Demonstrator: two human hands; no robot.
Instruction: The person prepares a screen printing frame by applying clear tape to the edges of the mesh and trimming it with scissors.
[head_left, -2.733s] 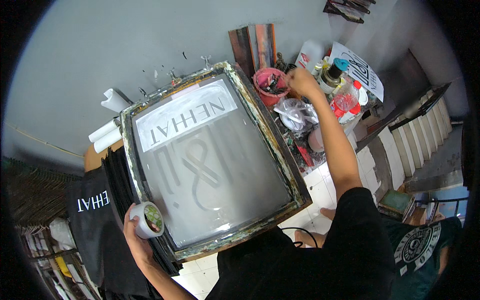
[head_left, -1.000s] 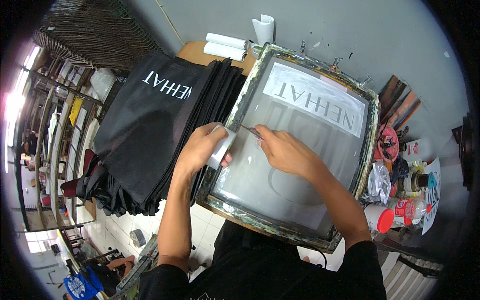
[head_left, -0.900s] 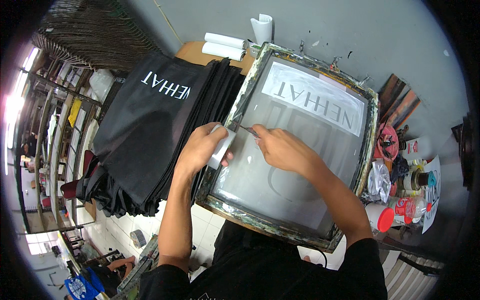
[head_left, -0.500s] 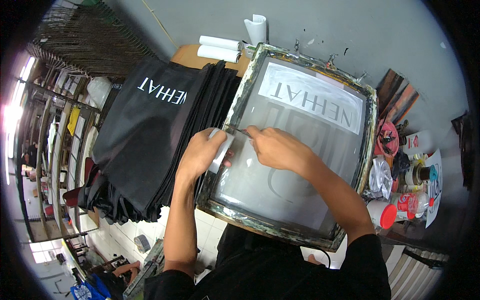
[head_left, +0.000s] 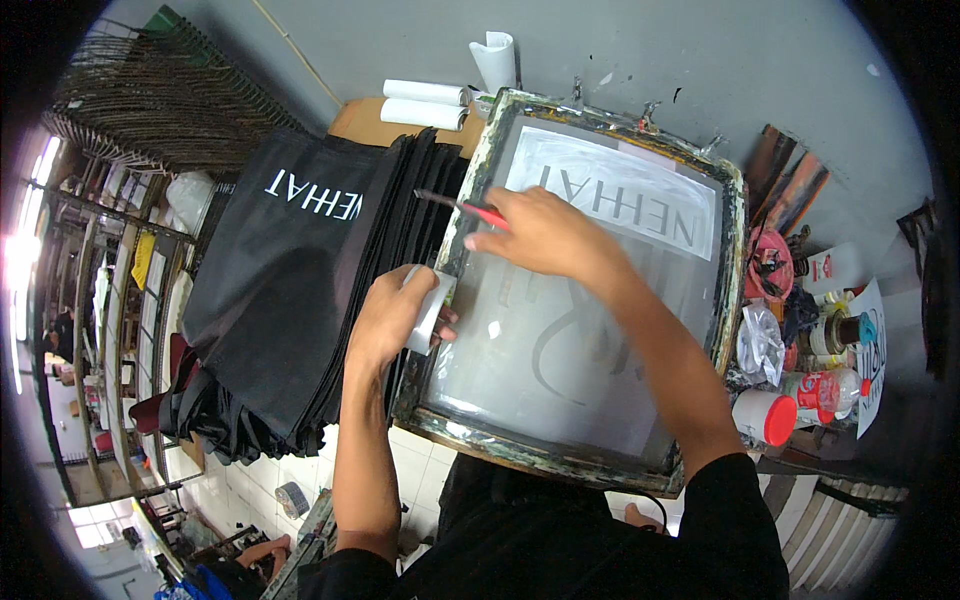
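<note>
At the left edge of the screen (head_left: 500, 395), the left hand (head_left: 388, 318) grips a white roll (head_left: 431, 312), the thumb on top and the fingertips curling out beyond its far side. The roll sits just over the frame (head_left: 733, 230), tilted; whether it rests on it I cannot tell. Farther from the body, the right hand (head_left: 550, 232) is raised above the upper left part of the screen, its fingers closed on a red tool (head_left: 486, 214). The tool's dark, thin end points left, past the frame and over the edges of the bags (head_left: 275, 270), well apart from the roll.

The bags lie stacked to the left of the screen, black, with white lettering on the top one. The screen is gray, with a white patch and darker letter shapes across its far part, and its frame is worn and spattered with paint. Beyond the bags lie two rolled papers (head_left: 425, 105), near an upright curled sheet (head_left: 494, 62). To the right stand a pink bucket (head_left: 771, 262), a crumpled clear bag (head_left: 761, 345) and a white jar (head_left: 755, 415) with a red lid.
</note>
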